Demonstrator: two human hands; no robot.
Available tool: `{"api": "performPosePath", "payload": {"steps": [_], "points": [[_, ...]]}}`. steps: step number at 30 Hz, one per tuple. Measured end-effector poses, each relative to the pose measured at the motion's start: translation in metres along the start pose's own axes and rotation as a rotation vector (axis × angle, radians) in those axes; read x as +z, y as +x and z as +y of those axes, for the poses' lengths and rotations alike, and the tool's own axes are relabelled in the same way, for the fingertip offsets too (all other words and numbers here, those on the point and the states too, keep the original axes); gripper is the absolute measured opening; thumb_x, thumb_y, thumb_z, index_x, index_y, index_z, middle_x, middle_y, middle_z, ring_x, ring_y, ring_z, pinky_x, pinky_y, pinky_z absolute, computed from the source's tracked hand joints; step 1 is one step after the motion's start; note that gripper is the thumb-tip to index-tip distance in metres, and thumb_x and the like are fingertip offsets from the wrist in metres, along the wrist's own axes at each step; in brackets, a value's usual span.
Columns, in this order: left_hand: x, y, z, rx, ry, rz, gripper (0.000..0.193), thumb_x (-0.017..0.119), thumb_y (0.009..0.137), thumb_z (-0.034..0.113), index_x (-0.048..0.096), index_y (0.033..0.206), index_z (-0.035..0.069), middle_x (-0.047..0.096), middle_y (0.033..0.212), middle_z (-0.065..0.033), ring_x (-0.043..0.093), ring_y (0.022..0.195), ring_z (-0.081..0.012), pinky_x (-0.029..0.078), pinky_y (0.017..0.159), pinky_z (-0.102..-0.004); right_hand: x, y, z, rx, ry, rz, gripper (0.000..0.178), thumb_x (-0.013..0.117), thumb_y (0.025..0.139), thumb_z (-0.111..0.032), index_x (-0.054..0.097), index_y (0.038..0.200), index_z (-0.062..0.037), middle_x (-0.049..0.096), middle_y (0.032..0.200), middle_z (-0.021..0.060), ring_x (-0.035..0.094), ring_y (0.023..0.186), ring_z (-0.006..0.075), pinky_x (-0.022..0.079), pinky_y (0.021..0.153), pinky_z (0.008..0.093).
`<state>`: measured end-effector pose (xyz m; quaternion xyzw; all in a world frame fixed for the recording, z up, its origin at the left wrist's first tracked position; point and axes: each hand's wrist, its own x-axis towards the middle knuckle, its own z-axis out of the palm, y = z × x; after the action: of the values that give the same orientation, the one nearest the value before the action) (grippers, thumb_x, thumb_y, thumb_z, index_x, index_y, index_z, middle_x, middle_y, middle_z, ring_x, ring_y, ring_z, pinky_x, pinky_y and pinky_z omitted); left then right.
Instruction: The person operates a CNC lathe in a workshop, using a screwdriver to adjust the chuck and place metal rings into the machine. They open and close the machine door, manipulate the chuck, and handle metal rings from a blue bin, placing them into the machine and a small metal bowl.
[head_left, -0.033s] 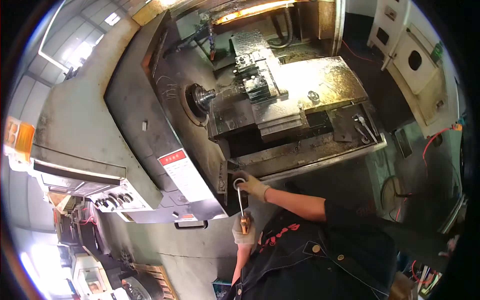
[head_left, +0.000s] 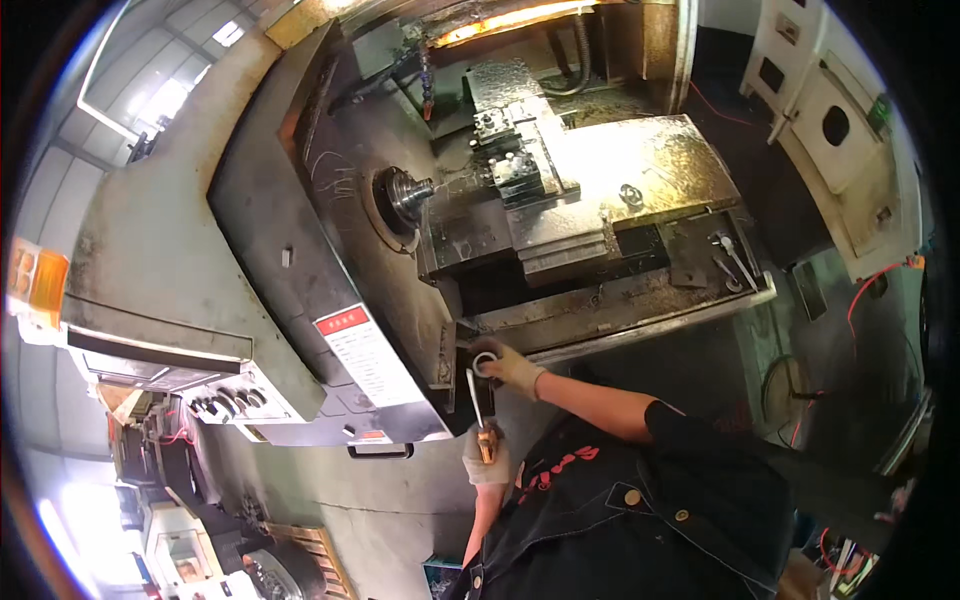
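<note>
My left hand [head_left: 487, 466], in a pale glove, is closed around the orange handle of a long, slim metal tool [head_left: 475, 398], perhaps a file or scraper. Its shaft points up and away from me. In my gloved right hand [head_left: 517, 372], the fingers grip a small metal ring [head_left: 484, 354] from its right side. The tool's tip lies just left of the ring; whether the two touch I cannot tell. Both hands are in front of the open lathe, near the lower corner of its sliding door [head_left: 345, 300].
Beyond my hands is the lathe's chuck [head_left: 402, 194], with a tool carriage [head_left: 515, 172] to its right. Another ring-shaped part [head_left: 630, 195] rests on the lit metal cover. Wrenches [head_left: 735, 258] lie at the tray's right end. A control panel [head_left: 235, 398] projects at left.
The tool's tip has shifted left, from the ring's lower edge to beside it. The ring and my right hand have moved slightly to the right.
</note>
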<state>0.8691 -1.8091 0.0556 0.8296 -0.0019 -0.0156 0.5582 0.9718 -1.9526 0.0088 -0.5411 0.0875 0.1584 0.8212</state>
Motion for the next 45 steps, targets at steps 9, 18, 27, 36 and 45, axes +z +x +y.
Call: {"api": "performPosePath", "payload": {"steps": [9,18,27,36,45], "points": [[0.048,0.11,-0.006,-0.18,0.04,0.148,0.029,0.053,0.071,-0.006,0.054,0.099,0.003,0.059,0.085,-0.0029,0.056,0.076,-0.0105,0.045,0.068,-0.0233,-0.101,0.037,-0.041,-0.112,0.355,-0.187,0.036,0.051,0.08,-0.011,0.044,0.116,-0.0093,0.049,0.102,0.0016,0.047,0.095,0.0121,0.038,0.083,0.0264],[0.062,0.152,-0.016,-0.529,0.757,-0.211,0.038,0.054,0.069,0.019,0.054,0.105,0.008,0.058,0.098,-0.0208,0.054,0.094,-0.0372,0.043,0.078,-0.0412,-0.109,0.099,-0.072,0.007,-0.169,-0.035,0.042,0.066,0.069,-0.009,0.049,0.107,-0.0053,0.053,0.089,0.006,0.052,0.071,0.0111,0.046,0.062,0.0253],[0.081,0.164,-0.044,-0.435,0.651,-0.215,0.049,0.058,0.068,0.015,0.051,0.116,0.009,0.06,0.098,-0.0157,0.057,0.089,-0.0309,0.044,0.078,-0.0338,-0.123,0.111,-0.092,0.013,-0.325,-0.152,0.038,0.06,0.075,-0.018,0.049,0.109,-0.0035,0.057,0.08,0.0055,0.052,0.066,0.0115,0.044,0.059,0.0258],[0.088,0.196,-0.018,-0.592,0.678,-0.022,0.028,0.056,0.071,0.01,0.054,0.098,0.003,0.059,0.086,-0.0144,0.057,0.08,-0.0289,0.043,0.073,-0.0339,-0.123,0.141,-0.099,0.007,-0.444,0.139,0.055,0.049,0.083,-0.046,0.05,0.108,0.0036,0.06,0.096,0.0137,0.056,0.087,0.0227,0.043,0.078,0.0321],[0.086,0.242,0.066,-0.425,0.702,0.015,0.036,0.054,0.067,0.016,0.054,0.101,0.003,0.06,0.09,-0.0242,0.057,0.085,-0.0399,0.044,0.073,-0.0424,-0.14,0.297,-0.067,0.029,0.539,0.188,0.039,0.044,0.089,-0.037,0.044,0.116,-0.0081,0.051,0.113,0.0093,0.052,0.1,0.0217,0.044,0.083,0.0378]]}}
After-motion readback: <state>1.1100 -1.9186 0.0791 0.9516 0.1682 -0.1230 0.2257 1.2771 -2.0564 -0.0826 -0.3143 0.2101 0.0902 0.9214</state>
